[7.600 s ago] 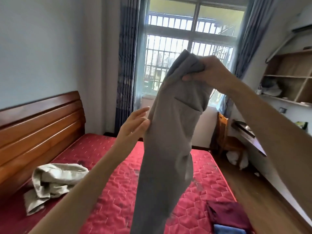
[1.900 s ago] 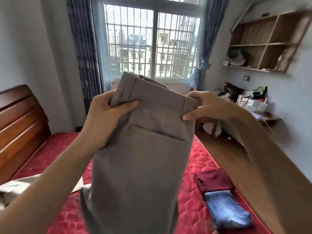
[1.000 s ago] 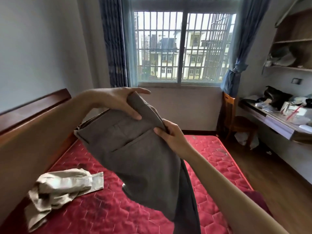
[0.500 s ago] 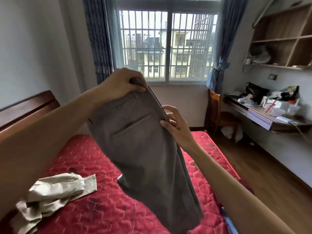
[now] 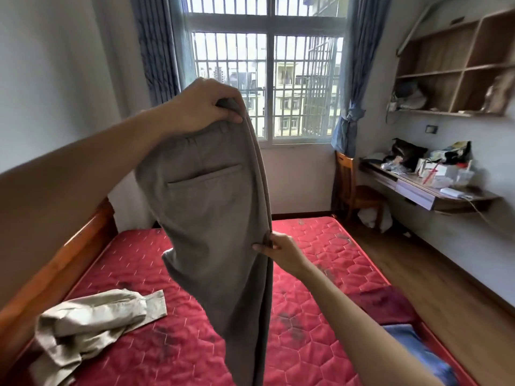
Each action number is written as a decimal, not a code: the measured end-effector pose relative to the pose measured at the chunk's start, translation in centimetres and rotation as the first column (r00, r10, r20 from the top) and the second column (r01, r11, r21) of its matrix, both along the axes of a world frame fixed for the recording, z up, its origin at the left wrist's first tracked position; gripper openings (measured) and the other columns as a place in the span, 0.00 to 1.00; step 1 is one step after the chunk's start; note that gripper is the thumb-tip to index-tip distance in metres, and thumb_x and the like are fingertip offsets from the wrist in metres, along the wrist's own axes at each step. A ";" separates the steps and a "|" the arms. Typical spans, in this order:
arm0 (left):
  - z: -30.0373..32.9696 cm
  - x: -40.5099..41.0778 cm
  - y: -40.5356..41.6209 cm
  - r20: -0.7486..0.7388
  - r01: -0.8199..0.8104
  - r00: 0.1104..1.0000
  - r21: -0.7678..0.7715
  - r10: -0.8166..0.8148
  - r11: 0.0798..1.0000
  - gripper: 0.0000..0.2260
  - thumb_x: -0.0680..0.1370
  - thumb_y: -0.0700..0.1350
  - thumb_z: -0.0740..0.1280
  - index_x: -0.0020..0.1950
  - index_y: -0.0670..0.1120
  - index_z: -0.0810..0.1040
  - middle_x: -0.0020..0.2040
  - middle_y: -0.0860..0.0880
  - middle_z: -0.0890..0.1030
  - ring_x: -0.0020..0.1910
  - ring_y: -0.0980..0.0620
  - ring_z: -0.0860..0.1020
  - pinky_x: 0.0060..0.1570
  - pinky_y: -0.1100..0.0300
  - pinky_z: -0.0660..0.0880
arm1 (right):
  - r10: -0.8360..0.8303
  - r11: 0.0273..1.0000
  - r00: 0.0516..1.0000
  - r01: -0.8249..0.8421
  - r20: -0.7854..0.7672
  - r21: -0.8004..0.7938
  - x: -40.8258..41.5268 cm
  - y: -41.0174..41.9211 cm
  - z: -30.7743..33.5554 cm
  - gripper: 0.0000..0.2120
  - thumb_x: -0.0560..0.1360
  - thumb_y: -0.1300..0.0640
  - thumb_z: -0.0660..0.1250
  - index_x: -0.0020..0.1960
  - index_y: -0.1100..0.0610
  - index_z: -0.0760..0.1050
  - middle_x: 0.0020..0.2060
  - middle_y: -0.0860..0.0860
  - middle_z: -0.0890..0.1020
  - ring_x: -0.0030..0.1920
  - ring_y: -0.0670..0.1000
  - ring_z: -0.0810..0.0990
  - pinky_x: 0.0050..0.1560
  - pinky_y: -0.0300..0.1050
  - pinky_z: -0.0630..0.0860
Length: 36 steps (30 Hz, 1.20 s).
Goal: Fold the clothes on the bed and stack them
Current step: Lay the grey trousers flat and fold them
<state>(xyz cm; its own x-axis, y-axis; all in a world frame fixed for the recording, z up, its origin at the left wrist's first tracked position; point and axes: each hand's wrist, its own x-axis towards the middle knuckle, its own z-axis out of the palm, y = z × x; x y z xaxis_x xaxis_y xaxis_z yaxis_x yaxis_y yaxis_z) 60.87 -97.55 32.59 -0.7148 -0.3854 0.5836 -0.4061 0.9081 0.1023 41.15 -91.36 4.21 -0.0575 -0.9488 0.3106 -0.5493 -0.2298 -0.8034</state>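
Your left hand (image 5: 202, 105) grips the trousers' (image 5: 214, 218) waistband; right hand (image 5: 281, 250) pinches their seam. Beige garment (image 5: 94, 319) crumpled on bed (image 5: 320, 257).

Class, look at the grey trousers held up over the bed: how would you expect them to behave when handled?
The grey trousers probably handle floppy: below the left hand gripping the waistband they hang limp. They seem light, since the right hand steadies the edge with only a pinch. They likely won't hold a fold in mid-air, so laying them on the bed looks wise.
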 end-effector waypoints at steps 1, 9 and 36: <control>0.2 0.8 0.1 -0.001 -0.008 1.000 -0.010 0.008 1.000 0.06 0.74 0.41 0.72 0.51 0.46 0.83 0.47 0.50 0.84 0.50 0.57 0.80 0.55 0.67 0.73 | 0.016 1.000 1.000 -0.016 -0.009 0.000 0.5 0.4 -0.4 0.17 0.74 0.57 0.72 0.45 0.72 0.74 0.39 0.61 0.78 0.39 0.55 0.72 0.43 0.56 0.72; 0.4 6.4 0.6 -0.043 -0.111 0.993 0.006 0.112 0.994 0.05 0.75 0.41 0.71 0.50 0.49 0.81 0.45 0.54 0.82 0.44 0.71 0.77 0.47 0.80 0.67 | 0.057 0.998 0.984 -0.054 0.166 -0.024 2.7 3.6 -3.4 0.11 0.79 0.66 0.63 0.42 0.75 0.73 0.36 0.61 0.74 0.40 0.51 0.69 0.41 0.54 0.68; -15.5 10.2 4.1 -0.030 -0.209 0.969 0.431 0.246 0.878 0.04 0.75 0.37 0.70 0.49 0.43 0.80 0.41 0.53 0.80 0.39 0.69 0.76 0.44 0.77 0.69 | -0.010 0.977 0.933 -0.068 0.359 0.204 -3.8 17.2 -8.3 0.14 0.81 0.60 0.59 0.38 0.61 0.71 0.34 0.53 0.68 0.36 0.51 0.64 0.35 0.47 0.62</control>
<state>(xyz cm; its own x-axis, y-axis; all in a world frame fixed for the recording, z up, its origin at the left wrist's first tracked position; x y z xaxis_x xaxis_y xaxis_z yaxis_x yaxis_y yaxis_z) 71.03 -93.46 17.14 -0.5345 -0.7539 0.3820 -0.5700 0.6553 0.4958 37.36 -74.20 -4.09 -0.0986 -0.9928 0.0685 -0.2141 -0.0461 -0.9757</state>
